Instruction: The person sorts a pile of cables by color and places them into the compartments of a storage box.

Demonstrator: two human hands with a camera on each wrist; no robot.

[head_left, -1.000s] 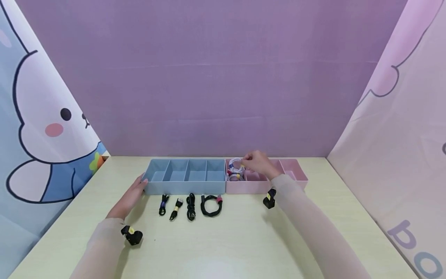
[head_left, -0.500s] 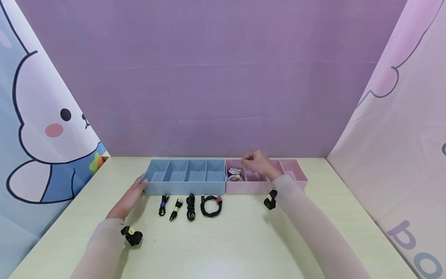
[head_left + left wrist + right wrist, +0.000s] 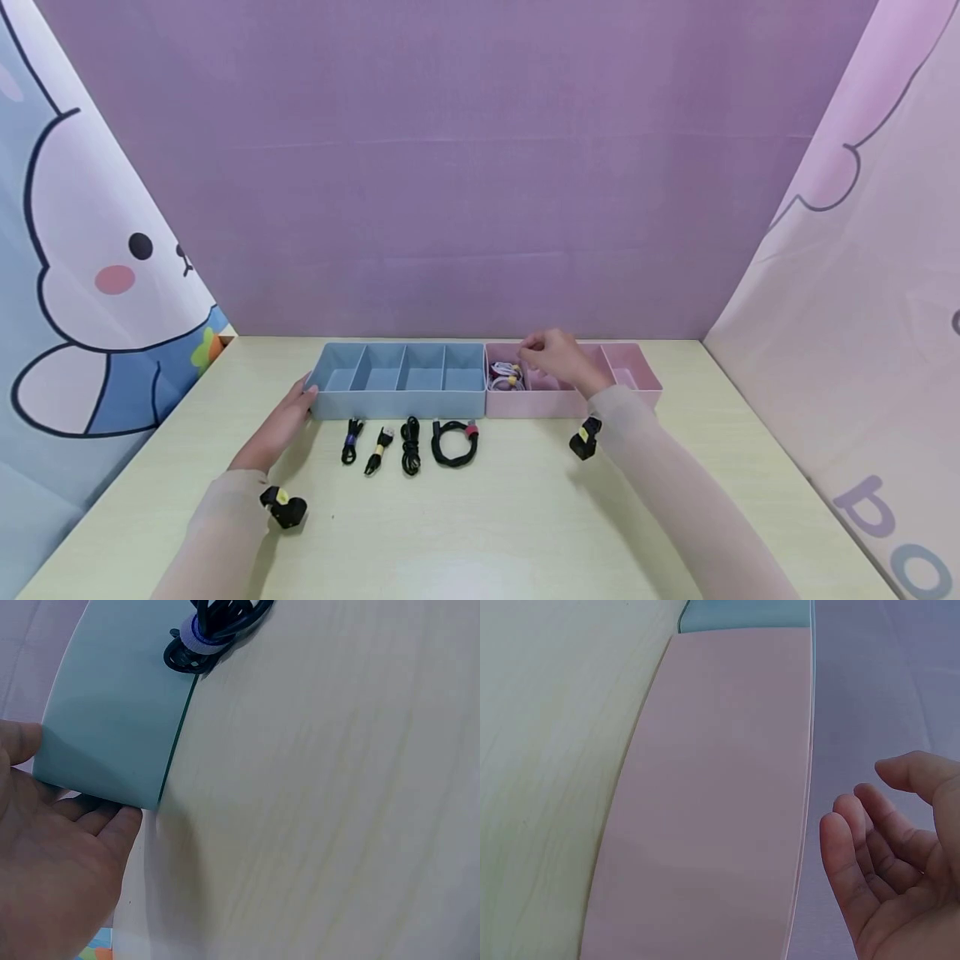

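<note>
My right hand [image 3: 557, 354] is over the pink divided box [image 3: 536, 406] in the head view, fingers loosely bent and holding nothing. In the right wrist view its thumb and fingertips stand apart. White coiled cables [image 3: 507, 377] with yellow ties lie in the box's leftmost compartment. My left hand [image 3: 285, 421] rests at the left end of the blue divided box [image 3: 397, 406]. In the left wrist view the thumb touches the upper edge and the fingers [image 3: 120, 825] lie against the end wall.
Before the blue box lie black cables: one with a purple tie [image 3: 351, 442], one with a cream tie [image 3: 378, 452], a bundled one [image 3: 410, 446] and a loop with a red tie [image 3: 454, 444]. A purple backdrop [image 3: 480, 208] rises behind the boxes.
The white cable my right hand held a second ago has dropped onto the others in the pink box's left compartment. The right hand has since lowered slightly. The left hand stays put.
</note>
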